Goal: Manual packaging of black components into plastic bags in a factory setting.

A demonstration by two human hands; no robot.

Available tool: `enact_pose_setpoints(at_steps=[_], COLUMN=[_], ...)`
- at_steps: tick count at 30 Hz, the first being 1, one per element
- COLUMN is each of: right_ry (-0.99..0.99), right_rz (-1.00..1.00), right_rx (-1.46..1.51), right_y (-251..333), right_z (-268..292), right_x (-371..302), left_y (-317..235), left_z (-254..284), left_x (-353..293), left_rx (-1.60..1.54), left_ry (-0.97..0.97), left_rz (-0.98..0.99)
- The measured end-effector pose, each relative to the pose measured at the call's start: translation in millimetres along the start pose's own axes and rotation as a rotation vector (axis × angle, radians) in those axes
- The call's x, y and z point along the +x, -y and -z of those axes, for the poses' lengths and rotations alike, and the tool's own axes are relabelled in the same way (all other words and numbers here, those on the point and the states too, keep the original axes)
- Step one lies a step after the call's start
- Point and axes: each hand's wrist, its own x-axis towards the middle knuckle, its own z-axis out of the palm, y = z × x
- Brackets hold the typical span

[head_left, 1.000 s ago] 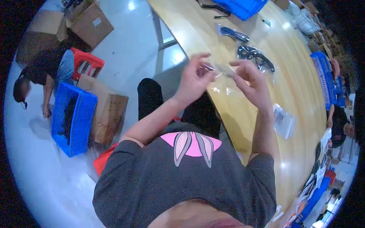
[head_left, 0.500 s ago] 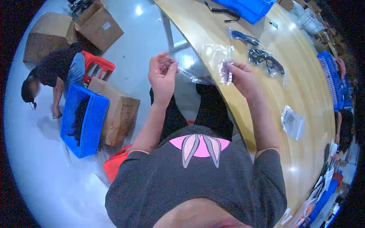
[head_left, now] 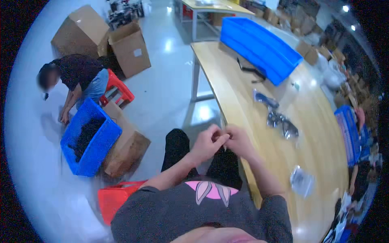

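Observation:
Both hands meet over my lap, just off the table's left edge. My left hand [head_left: 209, 141] is closed, its thumb and fingertips pressed against those of the other hand. Curled in beside it, my right hand [head_left: 238, 139] is closed too. Only a pale sliver shows below the fingers. The clear plastic bag seen in my right hand earlier is otherwise hidden, and what the left fingers grip cannot be made out. On the wooden table [head_left: 269, 166] lie a clear bag [head_left: 302, 181], a bagged black item [head_left: 283, 124] and a bagged dark cable [head_left: 265, 98].
A long blue bin [head_left: 259, 46] stands at the table's far end, with a black cable [head_left: 250, 71] beside it. To the left are a blue crate [head_left: 91, 137], a cardboard box [head_left: 129, 152] and a red stool [head_left: 117, 196]. Another person [head_left: 79, 77] bends down beyond.
My hands, apart before with clear plastic showing at both, have come together lower over my lap. My head view has tilted up, showing more of the table's far end.

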Motion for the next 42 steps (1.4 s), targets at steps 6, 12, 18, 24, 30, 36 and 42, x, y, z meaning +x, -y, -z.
enact_pose_setpoints(at_steps=[6,12,18,24,30,36,42], right_ry=[0.282,0.353,0.324,0.281,0.312,0.293,0.155], right_rz=[-0.090,-0.151,-0.128,-0.150,-0.145,-0.005,0.234], right_rx=[0.298,0.821,0.785,0.405,0.465,0.186,-0.075], right_y=[4.8,2.2,2.8,4.2,5.2,-3.4,12.3], right_z=[-2.9,3.0,4.1,-6.1,12.9,-1.8,-20.8], right_x=[11.0,18.1,23.9,17.9,19.6,26.6,28.1], left_y=[25.8,23.6,31.5,41.5,35.2,46.5,54.6], left_z=[24.3,32.4,37.1,25.2,19.1,19.8,18.9], left_x=[-2.5,4.8,11.9,11.1,4.7,2.7,5.7], left_rx=[-0.127,-0.462,-0.353,-0.127,-0.213,-0.189,-0.119], left_ry=[0.012,0.187,0.140,-0.082,-0.170,-0.195,-0.304], left_rz=[-0.154,-0.042,-0.164,-0.167,-0.189,-0.264,-0.199])
